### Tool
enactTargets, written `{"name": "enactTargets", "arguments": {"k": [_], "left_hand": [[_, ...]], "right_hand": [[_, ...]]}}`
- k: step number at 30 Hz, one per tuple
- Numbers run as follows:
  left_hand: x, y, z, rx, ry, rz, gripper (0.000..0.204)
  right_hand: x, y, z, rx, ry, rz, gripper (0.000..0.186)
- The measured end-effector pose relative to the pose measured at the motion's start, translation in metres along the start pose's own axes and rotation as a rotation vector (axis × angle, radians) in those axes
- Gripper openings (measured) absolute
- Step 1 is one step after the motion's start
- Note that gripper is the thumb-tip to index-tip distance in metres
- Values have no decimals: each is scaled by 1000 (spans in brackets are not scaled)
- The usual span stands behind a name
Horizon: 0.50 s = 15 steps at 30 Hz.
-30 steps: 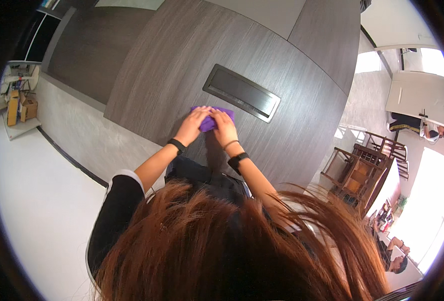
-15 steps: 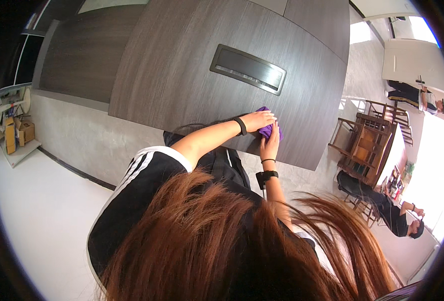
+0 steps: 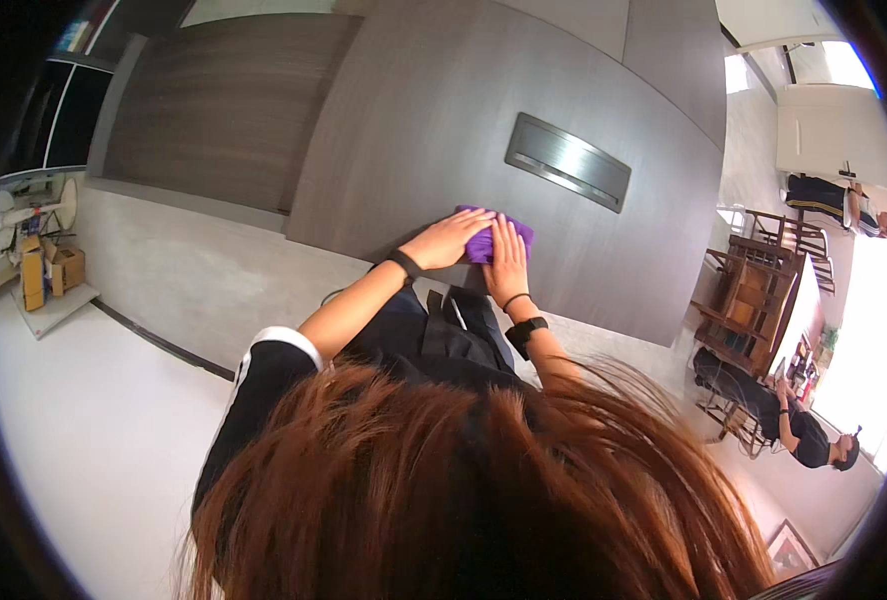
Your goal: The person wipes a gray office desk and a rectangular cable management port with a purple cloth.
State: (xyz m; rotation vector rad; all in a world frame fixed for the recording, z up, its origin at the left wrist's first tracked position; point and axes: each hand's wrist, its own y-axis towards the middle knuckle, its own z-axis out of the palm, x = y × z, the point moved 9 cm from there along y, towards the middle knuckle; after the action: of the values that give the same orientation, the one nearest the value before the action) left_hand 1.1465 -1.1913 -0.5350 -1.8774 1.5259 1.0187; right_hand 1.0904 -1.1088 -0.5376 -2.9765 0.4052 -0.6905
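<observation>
A folded purple cloth [image 3: 478, 248] lies on the grey wood-grain tabletop [image 3: 403, 170], close to its near edge. From the left, my left hand [image 3: 450, 240] rests on it with fingers stretched out over the top. My right hand [image 3: 506, 258] lies flat on its right part, fingers straight and pointing away from me. The two hands' fingertips nearly meet on the cloth, which shows between and around them. Both palms face down, so their undersides are hidden. Dark bands circle both wrists.
A metal flap panel [image 3: 569, 162] is set into the tabletop beyond the cloth. A lower wooden surface [image 3: 213, 110] adjoins at left. Cardboard boxes [image 3: 63, 268] stand far left. At right are stacked wooden chairs [image 3: 753, 290], a seated person [image 3: 763, 405] and another person [image 3: 833, 200].
Both hands and the cloth have shifted left along the near edge. My fingers now lie flatter and straighter, and more of the cloth shows. The view has shifted too.
</observation>
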Motion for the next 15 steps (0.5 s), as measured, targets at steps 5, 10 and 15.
{"name": "enactTargets", "arguments": {"k": [5, 10, 15], "left_hand": [[-1, -76, -120, -80, -196, -196, 36], [-147, -88, -270, -234, -190, 57, 16], [-306, -97, -312, -336, -64, 819, 26]], "right_hand": [[73, 56, 45, 49, -13, -143, 86], [125, 102, 83, 30, -62, -231, 90], [142, 117, 83, 38, -115, -164, 86]]}}
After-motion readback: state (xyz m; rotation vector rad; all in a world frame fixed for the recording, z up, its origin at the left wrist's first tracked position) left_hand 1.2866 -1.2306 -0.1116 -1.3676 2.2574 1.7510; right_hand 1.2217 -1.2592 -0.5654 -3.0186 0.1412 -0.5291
